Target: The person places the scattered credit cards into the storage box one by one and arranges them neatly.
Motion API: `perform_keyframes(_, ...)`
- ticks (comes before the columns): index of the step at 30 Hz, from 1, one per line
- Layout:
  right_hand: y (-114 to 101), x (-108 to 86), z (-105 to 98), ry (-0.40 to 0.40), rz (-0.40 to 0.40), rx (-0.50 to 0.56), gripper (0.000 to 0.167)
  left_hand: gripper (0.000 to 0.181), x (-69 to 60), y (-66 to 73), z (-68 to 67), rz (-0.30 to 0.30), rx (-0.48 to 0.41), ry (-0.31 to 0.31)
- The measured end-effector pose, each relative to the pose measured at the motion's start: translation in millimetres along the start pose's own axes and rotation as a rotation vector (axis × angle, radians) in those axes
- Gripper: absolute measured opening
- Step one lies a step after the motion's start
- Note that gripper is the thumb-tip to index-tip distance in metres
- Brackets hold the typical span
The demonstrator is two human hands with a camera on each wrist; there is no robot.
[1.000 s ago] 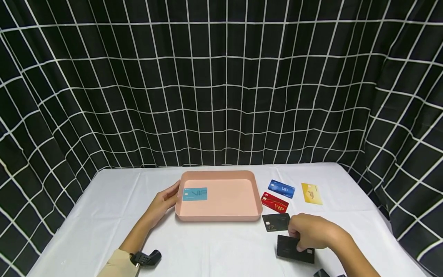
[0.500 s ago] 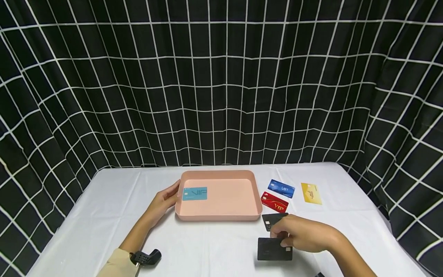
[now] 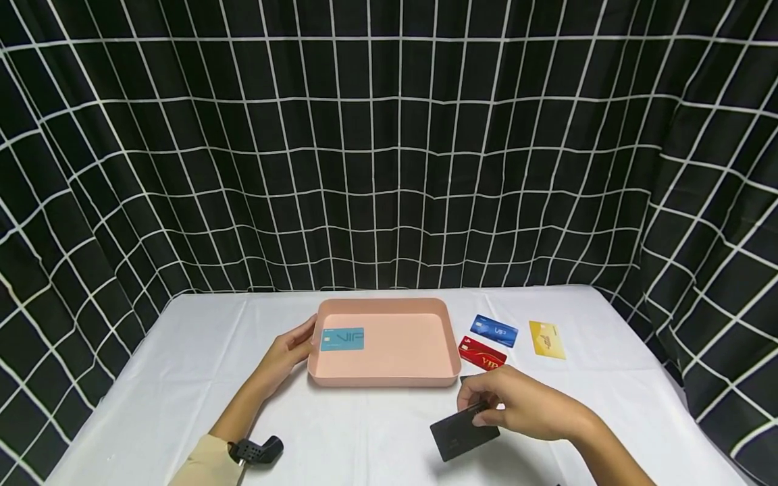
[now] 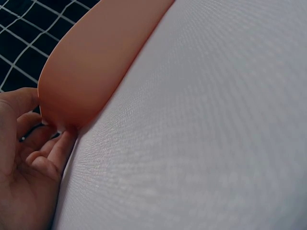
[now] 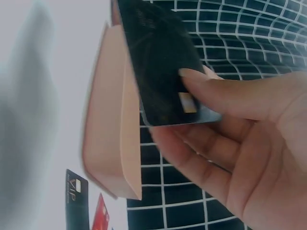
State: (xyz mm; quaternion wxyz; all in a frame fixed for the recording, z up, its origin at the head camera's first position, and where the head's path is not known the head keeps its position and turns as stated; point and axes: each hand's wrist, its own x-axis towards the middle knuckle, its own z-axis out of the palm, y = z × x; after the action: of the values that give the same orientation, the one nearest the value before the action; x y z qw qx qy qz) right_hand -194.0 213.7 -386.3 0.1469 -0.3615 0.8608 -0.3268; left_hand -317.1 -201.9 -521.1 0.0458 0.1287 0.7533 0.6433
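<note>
My right hand [image 3: 524, 405] pinches a black bank card [image 3: 460, 433] by its chip end, thumb on the chip side, lifted and tilted over the tablecloth. In the right wrist view the chip of this black bank card [image 5: 165, 72] sits beside the thumb. My left hand [image 3: 284, 356] rests its fingers against the left wall of a shallow pink tray [image 3: 389, 382]. Inside the tray, at its left, lies a light-blue VIP card [image 3: 342, 339]. A second dark VIP card [image 5: 76, 197] lies on the cloth, almost hidden by my right hand in the head view.
Right of the tray lie a red VIP card [image 3: 482, 353], a blue VIP card [image 3: 494, 331] and a yellow card [image 3: 547, 339]. A white cloth [image 3: 358, 439] covers the table. Behind it hangs a black curtain [image 3: 389, 169] with white grid lines.
My right hand has carried the black card leftward from the table's right front and turned it to a slant. The left hand, tray and other cards stay put.
</note>
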Motion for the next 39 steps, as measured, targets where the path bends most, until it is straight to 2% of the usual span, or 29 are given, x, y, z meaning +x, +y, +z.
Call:
perform_keyframes(3,1,0.4,2,0.044,-0.006,0.083,0.016,0.061,0.8,-0.5,-0.3,-0.004,-0.003,-0.002)
perform_keyframes(7,3,3.7,4,0.093,0.025,0.191,0.015,0.060,1.4,-2.6,0.4,-0.001,-0.012,0.007)
perform_keyframes(13,8,12.1,9,0.167,0.067,0.249,0.017,0.060,-0.5,-5.5,0.6,-0.010,-0.031,-0.016)
perform_keyframes(18,11,20.5,13,0.231,0.114,0.319,0.019,0.061,0.5,-4.6,-2.4,-0.001,-0.030,0.007)
perform_keyframes(23,13,23.4,14,0.289,0.148,0.401,0.022,0.061,2.3,-3.1,-3.2,-0.002,-0.032,-0.006)
perform_keyframes(31,16,31.3,5,0.343,0.144,0.376,0.027,0.061,1.2,0.1,-2.9,0.018,-0.017,-0.008)
perform_keyframes(39,24,40.8,-3,0.337,0.165,0.396,0.030,0.062,1.0,-0.7,-1.5,0.006,-0.035,-0.021)
